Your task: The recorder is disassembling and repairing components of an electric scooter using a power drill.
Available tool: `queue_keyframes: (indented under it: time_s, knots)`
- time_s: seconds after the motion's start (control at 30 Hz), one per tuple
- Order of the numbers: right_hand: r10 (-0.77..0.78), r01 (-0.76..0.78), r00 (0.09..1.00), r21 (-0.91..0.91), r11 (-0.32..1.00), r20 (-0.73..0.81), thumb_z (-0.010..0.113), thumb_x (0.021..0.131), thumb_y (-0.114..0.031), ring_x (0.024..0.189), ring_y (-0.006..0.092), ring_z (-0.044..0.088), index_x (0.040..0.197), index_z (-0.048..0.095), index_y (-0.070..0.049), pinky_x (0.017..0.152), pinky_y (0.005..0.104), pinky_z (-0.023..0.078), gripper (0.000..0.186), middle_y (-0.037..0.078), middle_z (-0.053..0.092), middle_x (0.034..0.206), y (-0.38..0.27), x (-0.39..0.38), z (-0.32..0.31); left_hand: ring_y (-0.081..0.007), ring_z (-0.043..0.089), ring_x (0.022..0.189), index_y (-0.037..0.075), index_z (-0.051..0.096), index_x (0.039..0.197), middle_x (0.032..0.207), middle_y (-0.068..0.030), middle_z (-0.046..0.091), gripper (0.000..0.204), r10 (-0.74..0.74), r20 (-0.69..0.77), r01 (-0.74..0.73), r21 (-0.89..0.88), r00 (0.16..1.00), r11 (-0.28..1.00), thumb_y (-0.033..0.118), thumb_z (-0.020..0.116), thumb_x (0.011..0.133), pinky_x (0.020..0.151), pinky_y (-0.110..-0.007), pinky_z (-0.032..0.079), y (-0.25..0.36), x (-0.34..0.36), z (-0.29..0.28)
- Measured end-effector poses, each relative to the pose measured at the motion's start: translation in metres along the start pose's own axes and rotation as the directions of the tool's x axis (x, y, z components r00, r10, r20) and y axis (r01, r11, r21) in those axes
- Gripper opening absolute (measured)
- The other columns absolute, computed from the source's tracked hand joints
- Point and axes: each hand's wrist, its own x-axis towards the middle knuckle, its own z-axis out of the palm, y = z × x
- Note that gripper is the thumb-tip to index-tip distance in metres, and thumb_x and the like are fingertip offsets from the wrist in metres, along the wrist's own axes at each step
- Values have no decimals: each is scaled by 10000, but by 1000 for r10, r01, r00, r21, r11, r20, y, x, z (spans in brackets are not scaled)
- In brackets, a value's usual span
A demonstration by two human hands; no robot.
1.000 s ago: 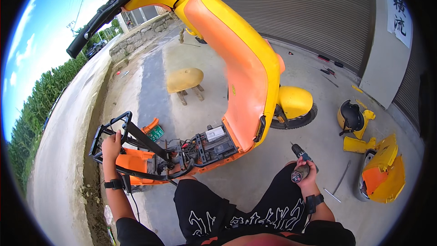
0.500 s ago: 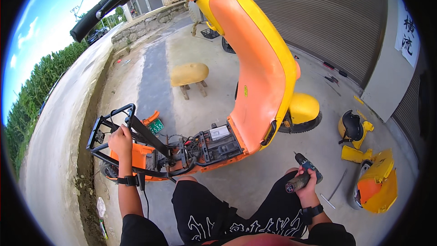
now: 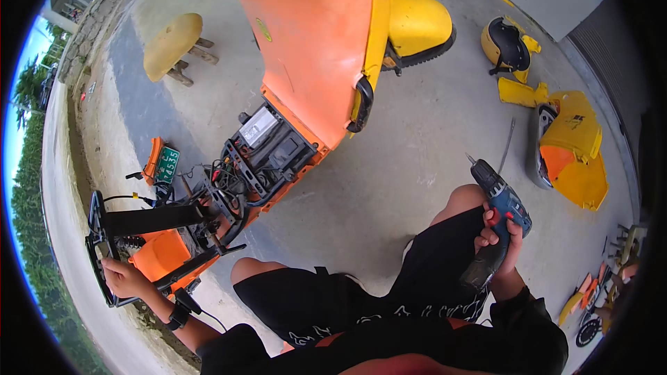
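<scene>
At the left, my left hand (image 3: 124, 280) is closed round the outer end of a black metal rear frame (image 3: 154, 218) on a partly stripped scooter. My right hand (image 3: 511, 244) grips a dark blue cordless drill (image 3: 511, 207) above my right knee. The drill's bit points away and to the left, touching nothing. In front of me stands the scooter's orange and yellow body (image 3: 306, 42). Its open floor shows loose wires (image 3: 219, 175) and a silver box (image 3: 259, 127). An orange rear panel (image 3: 160, 255) lies beneath the frame.
A green licence plate (image 3: 167, 165) hangs beside the frame. Beyond it stands a low wooden stool (image 3: 174, 45). Right of the scooter are a yellow and black helmet (image 3: 506, 45), yellow body panels (image 3: 571, 140) and a metal rod (image 3: 508, 144). More parts (image 3: 590, 305) lie at the far right.
My view has turned right and tipped down, so the scooter sits further left. The drill is raised and held further forward. My left hand stays on the frame.
</scene>
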Motion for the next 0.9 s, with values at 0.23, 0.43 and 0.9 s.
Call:
queue_keyframes:
  time_s: [0.23,0.43,0.9]
  knots:
    - [-4,-40,982,-233,972,-187,553,857,-353,613,133,565,1290,411,10,645,330,490,582,82,591,1052,-29,-33,31,-229,437,386,59,493,537,465,-72,467,545,-10,95,7,27,995,1000,341,441,1000,397,-373,317,4,7,-7]
    - [190,-236,940,-136,962,-284,555,837,-306,672,166,586,1244,480,-25,701,356,497,500,123,595,1084,-72,-65,43,-329,481,435,67,536,550,517,-99,538,562,68,297,-111,129,953,985,354,378,1006,414,-439,345,-2,3,-12]
    - [482,-403,754,264,876,-447,533,844,-282,733,178,590,1072,539,-40,744,340,499,333,87,617,1036,-55,-167,57,-488,603,773,-74,620,913,899,-315,635,607,2,913,-48,20,408,999,389,241,1016,601,-559,470,16,52,-36]
